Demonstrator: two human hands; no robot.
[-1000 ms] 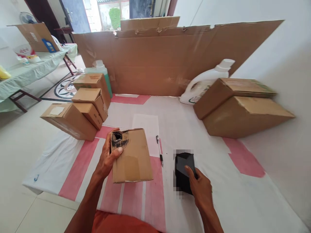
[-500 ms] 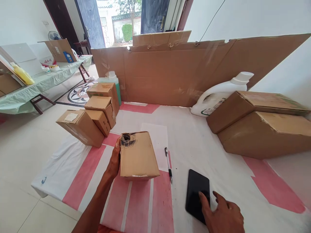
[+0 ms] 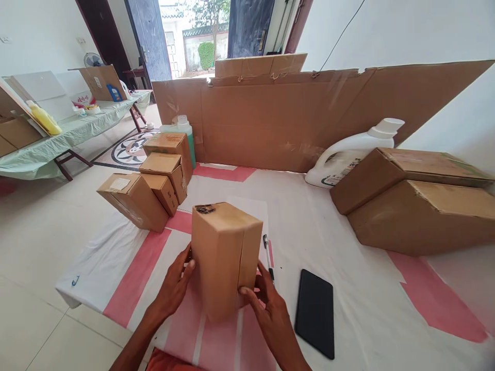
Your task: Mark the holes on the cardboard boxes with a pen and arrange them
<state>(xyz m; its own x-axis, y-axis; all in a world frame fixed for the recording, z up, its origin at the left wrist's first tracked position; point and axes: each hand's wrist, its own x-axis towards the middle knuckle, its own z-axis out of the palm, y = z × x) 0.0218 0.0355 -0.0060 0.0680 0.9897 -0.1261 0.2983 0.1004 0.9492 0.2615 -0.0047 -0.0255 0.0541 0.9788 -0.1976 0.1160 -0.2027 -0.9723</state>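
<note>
Between my two hands a brown cardboard box (image 3: 220, 257) is held tilted over the table, a black scorched-looking patch showing at its top left corner. My left hand (image 3: 174, 281) grips the box's left side, its fingers partly hidden behind it. On the lower right edge my right hand (image 3: 266, 304) closes on the box, thumb in front. Just right of the box lies a pen (image 3: 268, 257), partly behind my right fingers. A black tablet or large phone (image 3: 315, 314) lies flat to the right of my right hand.
Several small cartons (image 3: 162, 175) stand at the left edge of the table, near a green-liquid jug (image 3: 187, 136). Two larger boxes (image 3: 421, 206) and a white detergent jug (image 3: 348, 154) sit at right. A tall cardboard panel (image 3: 255, 118) closes off the back.
My right hand has left the black device and taken hold of the box's right side. The box has been turned and tilted, so its tall side faces me.
</note>
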